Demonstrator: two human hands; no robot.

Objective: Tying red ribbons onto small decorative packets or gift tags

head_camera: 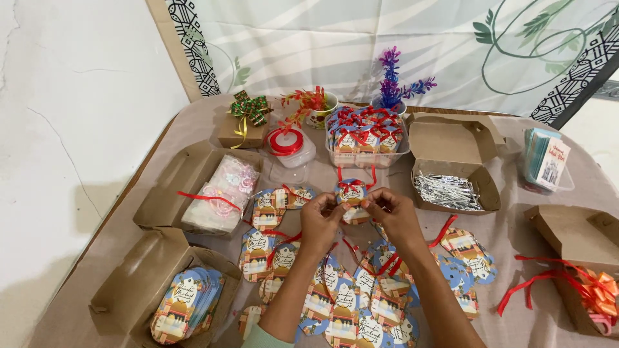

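In the head view we look down on a worktop [97, 258] covered with a beige cloth. Our left hand [320, 222] and right hand [394, 216] meet at its middle, and the fingers [335, 205] of both are closed on a round printed tag [352, 196], held just above the surface. A red ribbon [353, 185] is tied in a bow at the tag's top, its two ends standing up behind it.

Below and around our wrists lies a spread of loose tags [342, 309], several with red ribbon strands across them. Just beyond the held tag stands a clear plastic tub [367, 158] filled with tags that already carry red bows. To its left sits a spool of red ribbon [285, 142] in a clear case, and further left a small brown box with a green bow [245, 122].

On the right an open cardboard box [451, 174] holds silver twist ties [446, 191]. On the left one open box holds clear plastic bags [222, 193], and another nearer us holds a stack of tags [187, 306]. At the far right edge a box carries an orange and red bow [596, 290].
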